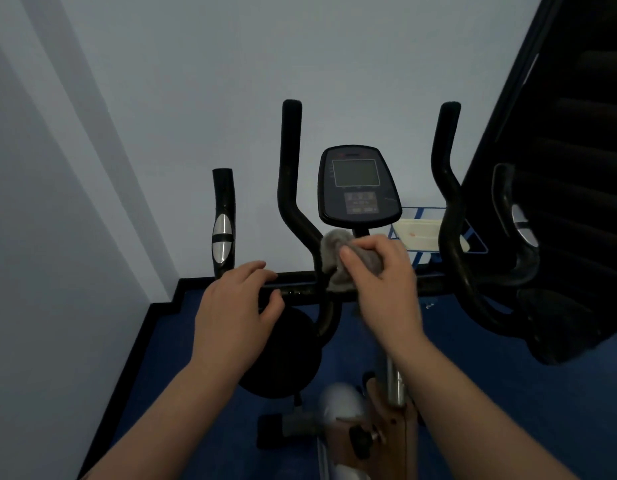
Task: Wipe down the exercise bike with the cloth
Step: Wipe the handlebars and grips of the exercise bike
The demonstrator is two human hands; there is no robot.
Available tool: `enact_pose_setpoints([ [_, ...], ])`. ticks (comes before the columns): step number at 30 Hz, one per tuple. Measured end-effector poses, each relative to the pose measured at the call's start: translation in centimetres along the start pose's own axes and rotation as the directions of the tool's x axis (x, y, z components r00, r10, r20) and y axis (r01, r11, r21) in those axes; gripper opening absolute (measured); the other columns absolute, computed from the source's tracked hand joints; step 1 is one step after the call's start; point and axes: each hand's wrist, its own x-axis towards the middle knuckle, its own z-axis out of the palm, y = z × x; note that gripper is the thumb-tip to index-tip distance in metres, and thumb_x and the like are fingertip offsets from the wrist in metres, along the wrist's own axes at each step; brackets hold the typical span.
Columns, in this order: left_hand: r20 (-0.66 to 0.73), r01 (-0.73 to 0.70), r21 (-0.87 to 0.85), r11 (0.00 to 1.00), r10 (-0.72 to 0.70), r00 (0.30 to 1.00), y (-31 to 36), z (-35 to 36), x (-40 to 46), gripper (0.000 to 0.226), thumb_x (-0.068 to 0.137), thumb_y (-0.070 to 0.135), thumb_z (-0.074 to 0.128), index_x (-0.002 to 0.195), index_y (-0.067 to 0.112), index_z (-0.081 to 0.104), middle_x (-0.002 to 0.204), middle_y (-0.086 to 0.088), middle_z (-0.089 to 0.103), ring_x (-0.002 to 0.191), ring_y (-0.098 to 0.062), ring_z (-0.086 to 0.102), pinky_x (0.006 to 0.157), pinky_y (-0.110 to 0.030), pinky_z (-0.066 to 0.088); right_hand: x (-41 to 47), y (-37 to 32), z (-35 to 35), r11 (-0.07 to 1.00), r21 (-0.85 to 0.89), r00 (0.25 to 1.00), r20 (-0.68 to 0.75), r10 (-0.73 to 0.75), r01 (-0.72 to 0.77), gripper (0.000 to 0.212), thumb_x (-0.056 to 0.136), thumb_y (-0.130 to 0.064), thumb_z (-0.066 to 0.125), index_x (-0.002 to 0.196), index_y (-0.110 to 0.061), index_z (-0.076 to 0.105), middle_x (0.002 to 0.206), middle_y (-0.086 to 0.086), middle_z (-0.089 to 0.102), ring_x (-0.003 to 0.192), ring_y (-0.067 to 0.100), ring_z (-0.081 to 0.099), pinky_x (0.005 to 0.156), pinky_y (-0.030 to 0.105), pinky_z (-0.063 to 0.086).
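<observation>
— Where are we on the exercise bike (355,292)?

— It fills the middle of our view, standing on blue floor (203,341) in a corner of pale wall (196,81), with a dark machine (577,168) close on our right. Its crossbar (300,287) runs left to right in front of us, below the console (359,187).

— And the cloth (338,258)?

— Bunched in our right hand (376,271), fingers curled round it, pressed where the left upright handle (293,188) meets the crossbar.

— The other hand?

— Our left hand (237,299) rests on the crossbar just left of the cloth, fingers loosely bent, gripping nothing we can see.

— So which way do we wipe?

— We judge along the bar's long axis; unwiped bar lies on both sides, and the right hand is nearer the right stretch.
</observation>
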Motion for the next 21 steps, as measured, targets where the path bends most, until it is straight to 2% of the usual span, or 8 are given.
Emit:
enact_pose_setpoints([
  [3, -0.004, 0.003, 0.001, 1.000, -0.003, 1.000, -0.1, 0.0, 0.0, 0.027, 0.087, 0.027, 0.063, 0.112, 0.021, 0.070, 0.129, 0.006, 0.061, 0.117, -0.014, 0.055, 0.101, -0.039, 0.044, -1.3, 0.5, 1.8, 0.994, -0.091, 0.995, 0.081, 0.062, -0.055, 0.008, 0.088, -0.027, 0.068, 0.088, -0.029, 0.060, 0.108, -0.013, 0.045, 0.093, -0.010, 0.049, 0.077, 0.007, 0.043],
  [5, -0.010, 0.005, -0.003, 1.000, -0.005, 1.000, 0.0, 0.0, 0.0, 0.027, 0.086, 0.027, 0.063, 0.112, 0.021, 0.070, 0.129, 0.007, 0.060, 0.117, -0.014, 0.054, 0.102, -0.036, 0.042, -4.0, 1.5, 2.0, 0.991, -0.132, 0.999, 0.039, -0.001, 0.006, 0.009, 0.087, -0.024, 0.069, 0.089, -0.026, 0.061, 0.106, -0.013, 0.048, 0.096, -0.008, 0.050, 0.076, 0.006, 0.044],
  [8, -0.018, 0.007, -0.011, 1.000, -0.007, 1.000, -0.1, 0.1, 0.0, 0.026, 0.086, 0.026, 0.065, 0.111, 0.022, 0.070, 0.129, 0.007, 0.060, 0.116, -0.013, 0.054, 0.100, -0.033, 0.039, -6.0, 2.2, 1.1, 0.996, -0.071, 0.998, 0.019, -0.056, 0.057, 0.011, 0.082, -0.013, 0.074, 0.084, -0.019, 0.065, 0.097, -0.008, 0.054, 0.091, 0.000, 0.055, 0.075, 0.010, 0.044],
  [10, -0.023, 0.005, -0.015, 1.000, -0.005, 1.000, -0.1, 0.1, 0.0, 0.025, 0.086, 0.026, 0.065, 0.110, 0.022, 0.070, 0.129, 0.008, 0.060, 0.117, -0.013, 0.054, 0.101, -0.033, 0.039, -4.7, 1.4, 0.3, 1.000, -0.013, 0.999, 0.050, 0.022, -0.021, 0.009, 0.082, -0.019, 0.073, 0.083, -0.022, 0.065, 0.096, -0.008, 0.056, 0.090, -0.001, 0.055, 0.078, 0.014, 0.044],
  [13, -0.018, -0.001, -0.009, 1.000, 0.001, 1.000, -0.1, 0.1, 0.1, 0.025, 0.087, 0.027, 0.064, 0.111, 0.023, 0.070, 0.131, 0.008, 0.059, 0.118, -0.013, 0.053, 0.102, -0.032, 0.038, -1.0, -0.7, -0.6, 0.997, 0.045, 0.996, 0.071, 0.054, -0.057, 0.005, 0.087, -0.029, 0.068, 0.090, -0.028, 0.064, 0.099, -0.010, 0.059, 0.091, -0.005, 0.056, 0.078, 0.012, 0.045],
  [16, -0.012, -0.006, -0.008, 1.000, 0.006, 1.000, 0.0, -0.1, 0.0, 0.026, 0.087, 0.026, 0.065, 0.111, 0.023, 0.070, 0.130, 0.008, 0.059, 0.118, -0.012, 0.053, 0.101, -0.031, 0.037, 0.9, -1.7, -0.5, 0.975, 0.180, 0.984, 0.146, 0.104, -0.130, 0.010, 0.093, -0.022, 0.060, 0.099, -0.030, 0.063, 0.101, -0.011, 0.064, 0.093, 0.004, 0.062, 0.075, 0.022, 0.053],
  [19, -0.013, -0.025, -0.026, 0.999, 0.024, 1.000, 0.1, -0.3, -0.1, 0.027, 0.087, 0.024, 0.065, 0.114, 0.023, 0.068, 0.130, 0.009, 0.059, 0.118, -0.013, 0.053, 0.103, -0.033, 0.039, 1.3, -1.5, -0.4, 0.968, 0.109, 0.917, 0.359, 0.172, -0.224, 0.024, 0.090, -0.014, 0.065, 0.111, -0.024, 0.059, 0.107, -0.004, 0.061, 0.096, 0.011, 0.063, 0.080, 0.028, 0.057],
  [21, -0.039, -0.061, -0.124, 0.990, 0.057, 0.998, 0.0, -0.4, 0.0, 0.027, 0.089, 0.022, 0.064, 0.115, 0.025, 0.067, 0.128, 0.012, 0.059, 0.118, -0.008, 0.053, 0.104, -0.033, 0.041, 1.7, -1.4, -0.7, 0.979, 0.000, 0.878, 0.442, 0.183, -0.204, 0.032, 0.086, -0.011, 0.070, 0.115, -0.018, 0.057, 0.108, 0.007, 0.060, 0.096, 0.014, 0.063, 0.080, 0.023, 0.055],
])
